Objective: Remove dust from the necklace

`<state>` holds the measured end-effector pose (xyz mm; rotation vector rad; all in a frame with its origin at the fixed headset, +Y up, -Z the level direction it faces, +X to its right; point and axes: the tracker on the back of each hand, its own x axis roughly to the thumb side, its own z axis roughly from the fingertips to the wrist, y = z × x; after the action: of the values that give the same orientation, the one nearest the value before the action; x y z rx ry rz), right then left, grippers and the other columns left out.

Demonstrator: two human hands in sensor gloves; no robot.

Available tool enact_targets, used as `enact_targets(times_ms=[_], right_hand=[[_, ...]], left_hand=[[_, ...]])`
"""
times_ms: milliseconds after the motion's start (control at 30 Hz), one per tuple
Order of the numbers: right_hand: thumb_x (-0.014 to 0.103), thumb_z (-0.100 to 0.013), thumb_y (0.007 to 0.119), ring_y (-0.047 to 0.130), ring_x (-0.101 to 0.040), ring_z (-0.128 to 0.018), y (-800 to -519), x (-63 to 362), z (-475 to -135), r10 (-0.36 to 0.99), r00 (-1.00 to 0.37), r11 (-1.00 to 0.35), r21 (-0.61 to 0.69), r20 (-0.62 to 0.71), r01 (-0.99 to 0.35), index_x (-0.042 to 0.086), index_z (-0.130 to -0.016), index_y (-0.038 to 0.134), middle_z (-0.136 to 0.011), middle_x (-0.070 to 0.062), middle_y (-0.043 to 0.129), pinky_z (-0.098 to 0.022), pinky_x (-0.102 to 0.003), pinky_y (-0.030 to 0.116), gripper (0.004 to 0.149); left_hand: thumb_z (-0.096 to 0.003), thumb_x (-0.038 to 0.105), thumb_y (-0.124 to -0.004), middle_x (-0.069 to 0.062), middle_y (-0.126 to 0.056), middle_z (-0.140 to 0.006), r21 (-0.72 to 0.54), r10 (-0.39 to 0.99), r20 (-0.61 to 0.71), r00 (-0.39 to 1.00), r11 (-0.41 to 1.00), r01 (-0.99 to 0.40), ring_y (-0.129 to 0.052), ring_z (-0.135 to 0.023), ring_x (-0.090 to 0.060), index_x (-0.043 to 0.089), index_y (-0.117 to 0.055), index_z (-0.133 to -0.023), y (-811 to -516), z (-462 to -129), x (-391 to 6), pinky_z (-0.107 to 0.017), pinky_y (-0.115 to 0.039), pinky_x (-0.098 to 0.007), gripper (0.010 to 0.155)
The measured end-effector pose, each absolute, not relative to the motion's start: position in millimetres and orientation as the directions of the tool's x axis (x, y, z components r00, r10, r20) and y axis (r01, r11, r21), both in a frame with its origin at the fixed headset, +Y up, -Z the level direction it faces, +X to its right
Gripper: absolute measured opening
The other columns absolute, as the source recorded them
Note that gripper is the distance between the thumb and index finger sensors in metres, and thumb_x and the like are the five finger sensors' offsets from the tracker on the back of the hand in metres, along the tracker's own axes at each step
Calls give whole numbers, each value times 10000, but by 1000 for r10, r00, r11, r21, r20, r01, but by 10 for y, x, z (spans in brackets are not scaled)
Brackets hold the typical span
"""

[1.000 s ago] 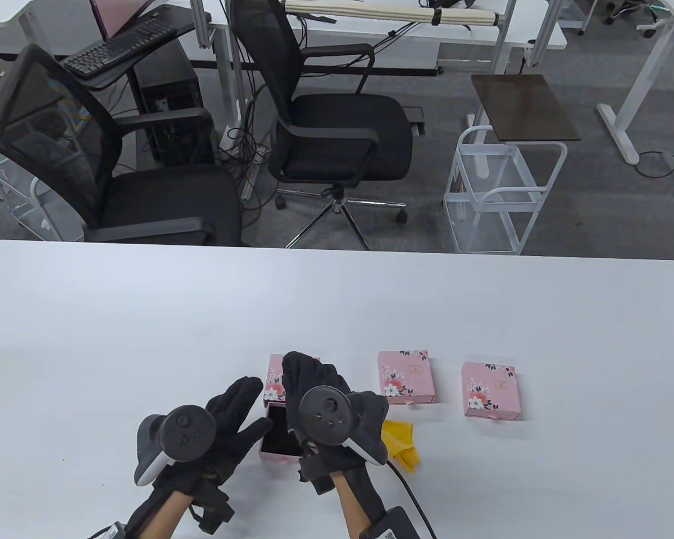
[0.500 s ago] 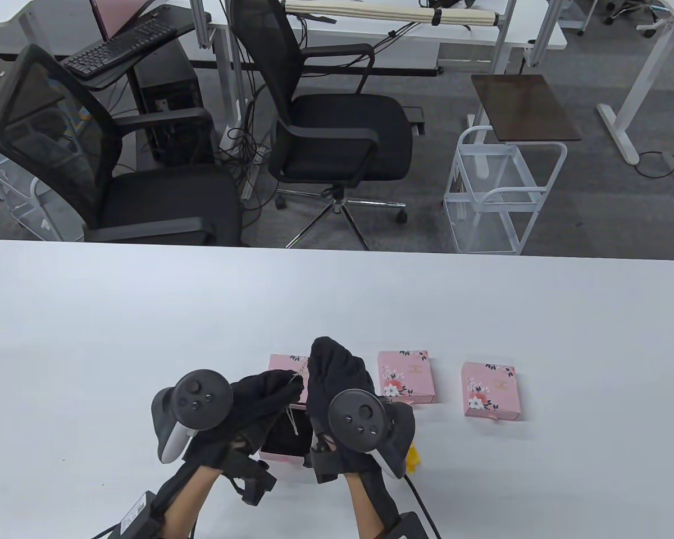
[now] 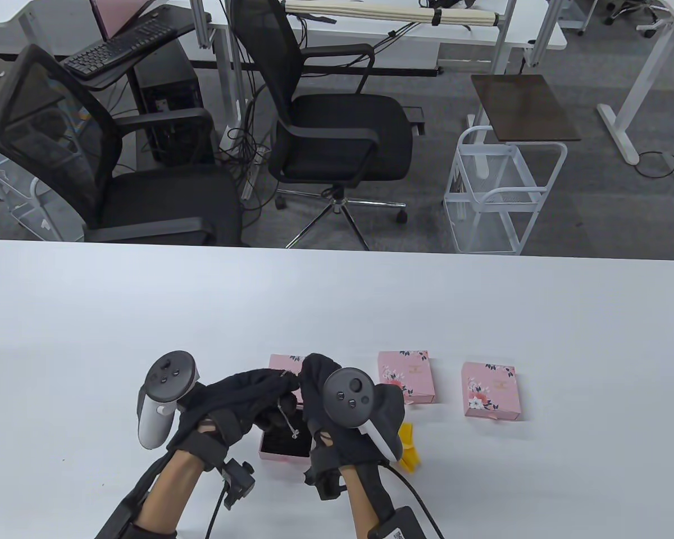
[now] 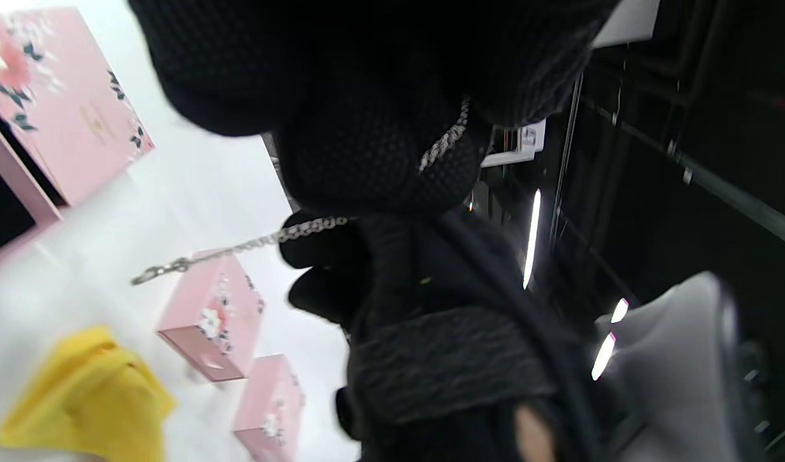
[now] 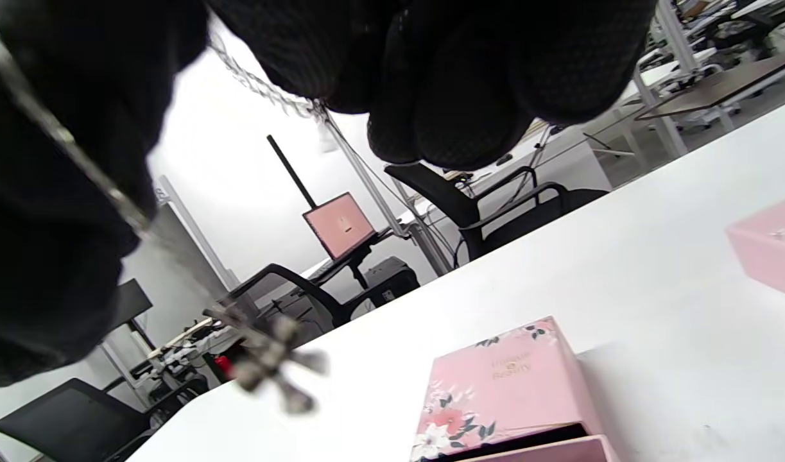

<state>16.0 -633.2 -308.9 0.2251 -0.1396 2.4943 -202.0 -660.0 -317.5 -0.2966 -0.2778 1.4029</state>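
A thin silver necklace (image 3: 287, 414) hangs between my two hands above an open pink box (image 3: 283, 446) with a black lining. My left hand (image 3: 281, 386) and right hand (image 3: 310, 375) meet fingertip to fingertip over the box and both pinch the chain. In the left wrist view the chain (image 4: 251, 244) runs across my gloved fingers (image 4: 379, 160). In the right wrist view the chain (image 5: 264, 86) passes under my fingers and its flower-shaped pendant (image 5: 270, 362) dangles, blurred. A yellow cloth (image 3: 409, 446) lies on the table just right of my right hand.
The box's floral lid (image 3: 285, 364) lies behind my hands. Two more closed pink floral boxes (image 3: 404, 375) (image 3: 491, 390) stand to the right on the white table (image 3: 337, 303). Office chairs and a white wire cart stand beyond the far edge.
My hands have come together over the open box. The necklace has come up out of the box and now hangs from both hands. My left wrist has rotated.
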Motion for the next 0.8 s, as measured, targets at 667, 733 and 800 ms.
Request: enact_targets(times_ms=[667,733,800], right_hand=[[264,-672,701,842,-460,-729,-6111,201,-2923,585,-773,-754,-187,247,-630,66,-1035,669,-958,-272,777,-572,-550,729,415],[274,-671,704,843,-462,-726,-6162,239,-2975,605,-762,-749,-159,231,-643,62,-1034,671,-957,-274,778,-571,-550,729,421],[276,-670,707,845,-461,-722,-6199,261,-3007,637,-739,-731,-131,222,-670,63,-1031,676,-953,-274,781,-567,-550,731,420]], left_hand=[[-600,474,-778,-15,-989,-853,-171,995,100,31,48,-984,-973,-727,-216,268,-876,-924,-6435,-3083,-2192,-531,-836,-436,396],[-602,472,-778,-16,-996,-842,-187,995,101,25,44,-981,-978,-718,-212,256,-882,-919,-6423,-3083,-2202,-525,-839,-432,396],[-602,470,-779,-18,-999,-836,-186,994,102,33,52,-981,-981,-711,-209,252,-884,-917,-6423,-3087,-2202,-520,-842,-429,397]])
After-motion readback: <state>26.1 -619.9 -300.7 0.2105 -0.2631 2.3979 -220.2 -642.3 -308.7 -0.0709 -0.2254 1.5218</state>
